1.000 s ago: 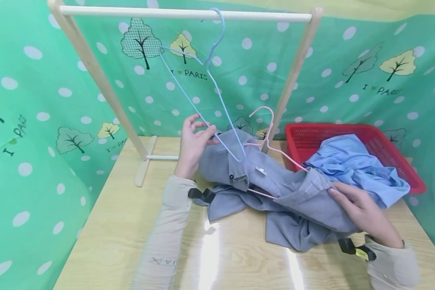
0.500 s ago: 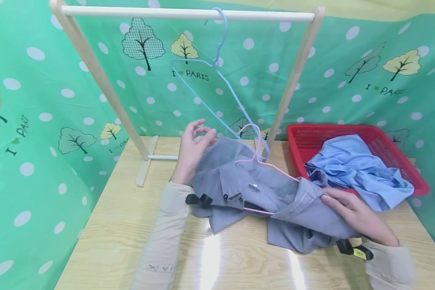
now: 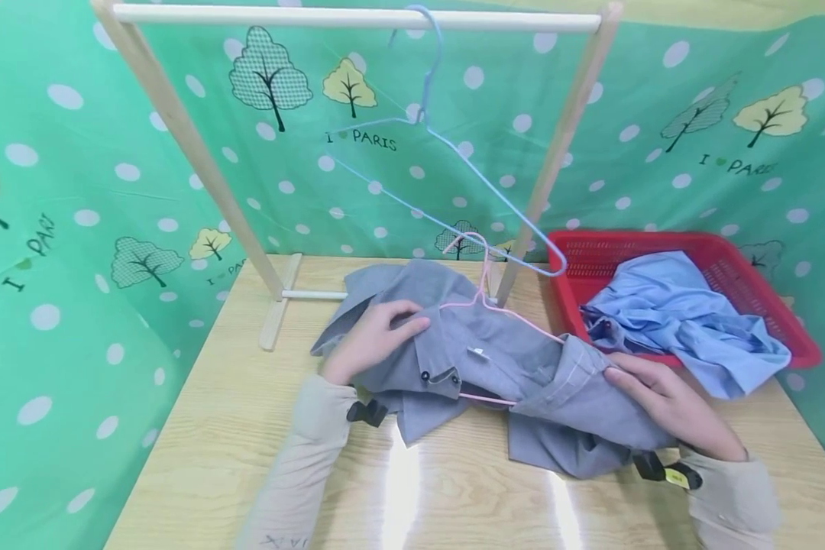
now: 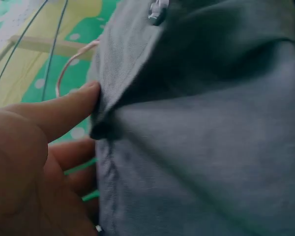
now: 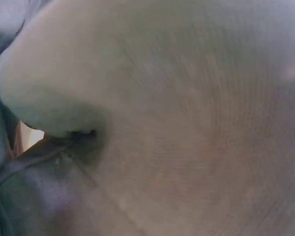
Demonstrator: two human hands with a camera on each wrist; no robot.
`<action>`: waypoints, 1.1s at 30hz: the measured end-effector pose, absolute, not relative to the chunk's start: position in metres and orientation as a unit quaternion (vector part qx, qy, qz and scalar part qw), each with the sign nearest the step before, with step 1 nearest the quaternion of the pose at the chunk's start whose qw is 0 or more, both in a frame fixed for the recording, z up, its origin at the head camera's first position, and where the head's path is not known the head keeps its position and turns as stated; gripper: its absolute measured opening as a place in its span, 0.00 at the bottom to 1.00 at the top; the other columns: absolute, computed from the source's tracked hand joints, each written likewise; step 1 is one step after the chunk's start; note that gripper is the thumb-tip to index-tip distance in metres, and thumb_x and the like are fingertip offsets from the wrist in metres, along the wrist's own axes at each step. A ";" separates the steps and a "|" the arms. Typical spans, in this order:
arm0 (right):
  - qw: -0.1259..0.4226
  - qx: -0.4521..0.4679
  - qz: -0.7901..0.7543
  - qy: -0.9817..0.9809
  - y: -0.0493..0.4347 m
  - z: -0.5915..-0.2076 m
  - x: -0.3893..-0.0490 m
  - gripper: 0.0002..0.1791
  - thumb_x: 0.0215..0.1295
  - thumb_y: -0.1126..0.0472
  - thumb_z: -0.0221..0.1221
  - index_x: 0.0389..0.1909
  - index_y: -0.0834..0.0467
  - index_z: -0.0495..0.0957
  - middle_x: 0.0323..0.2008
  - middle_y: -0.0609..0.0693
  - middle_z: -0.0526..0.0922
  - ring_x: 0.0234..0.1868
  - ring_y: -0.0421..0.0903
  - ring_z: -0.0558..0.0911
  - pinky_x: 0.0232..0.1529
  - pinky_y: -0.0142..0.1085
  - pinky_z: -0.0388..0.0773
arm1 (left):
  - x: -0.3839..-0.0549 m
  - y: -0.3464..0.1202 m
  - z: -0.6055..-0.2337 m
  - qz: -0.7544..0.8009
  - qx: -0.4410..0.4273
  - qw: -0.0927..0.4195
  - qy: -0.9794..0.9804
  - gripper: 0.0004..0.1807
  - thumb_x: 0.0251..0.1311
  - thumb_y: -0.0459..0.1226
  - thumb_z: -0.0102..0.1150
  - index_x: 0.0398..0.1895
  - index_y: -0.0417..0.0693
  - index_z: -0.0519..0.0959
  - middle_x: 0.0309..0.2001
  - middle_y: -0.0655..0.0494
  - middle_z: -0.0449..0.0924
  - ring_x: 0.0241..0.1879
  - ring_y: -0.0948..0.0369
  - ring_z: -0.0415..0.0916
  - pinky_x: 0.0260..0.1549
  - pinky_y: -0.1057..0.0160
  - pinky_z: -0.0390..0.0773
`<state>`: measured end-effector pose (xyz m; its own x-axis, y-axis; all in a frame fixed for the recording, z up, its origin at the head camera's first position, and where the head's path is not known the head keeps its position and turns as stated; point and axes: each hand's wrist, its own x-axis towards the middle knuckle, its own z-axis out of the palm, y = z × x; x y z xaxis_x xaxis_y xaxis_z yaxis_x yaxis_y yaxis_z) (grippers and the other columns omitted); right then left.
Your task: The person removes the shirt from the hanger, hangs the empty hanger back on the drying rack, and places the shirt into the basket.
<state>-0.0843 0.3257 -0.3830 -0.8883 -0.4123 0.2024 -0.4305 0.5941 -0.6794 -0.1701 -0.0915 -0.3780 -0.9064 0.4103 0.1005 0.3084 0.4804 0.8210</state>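
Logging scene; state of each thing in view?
Rack: upright
Grey shirt: rumpled, off the rack
Left hand: pinching shirt edge
Right hand: gripping shirt
Pink hanger: partly inside shirt
Blue hanger: bare, hooked on rack
Red basket: upright
Blue cloth: crumpled, spilling over basket rim

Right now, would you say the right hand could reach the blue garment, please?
Probably yes: the blue garment hangs out of the red basket beside the right hand, which holds the grey shirt and may need to release it.

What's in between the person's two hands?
The grey shirt, with the pink hanger partly inside it, fills the stretch from the left hand to the right hand; the head view shows this.
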 end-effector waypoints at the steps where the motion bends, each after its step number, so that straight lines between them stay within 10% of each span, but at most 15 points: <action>1: 0.013 0.236 0.384 -0.893 0.326 -0.384 -0.085 0.19 0.70 0.73 0.55 0.52 0.49 0.82 0.46 0.40 0.85 0.46 0.32 0.80 0.49 0.16 0.72 | -0.168 -0.091 -0.380 0.452 0.214 0.046 0.865 0.15 0.70 0.45 0.58 0.51 0.47 0.82 0.49 0.54 0.84 0.52 0.57 0.80 0.58 0.56 0.77; 16: 0.000 0.298 0.414 -0.860 0.311 -0.390 -0.092 0.19 0.67 0.77 0.54 0.42 0.49 0.79 0.33 0.40 0.78 0.35 0.37 0.76 0.36 0.27 0.72 | -0.160 -0.064 -0.383 0.433 0.172 -0.084 0.881 0.16 0.65 0.48 0.62 0.50 0.50 0.85 0.48 0.57 0.87 0.49 0.59 0.83 0.54 0.59 0.79; 33: -0.002 0.282 0.374 -0.883 0.290 -0.397 -0.083 0.15 0.71 0.71 0.54 0.40 0.45 0.77 0.31 0.38 0.76 0.35 0.33 0.75 0.37 0.23 0.71 | -0.159 -0.054 -0.381 0.455 0.215 -0.103 0.858 0.13 0.59 0.40 0.68 0.46 0.45 0.87 0.45 0.51 0.88 0.47 0.56 0.85 0.53 0.61 0.80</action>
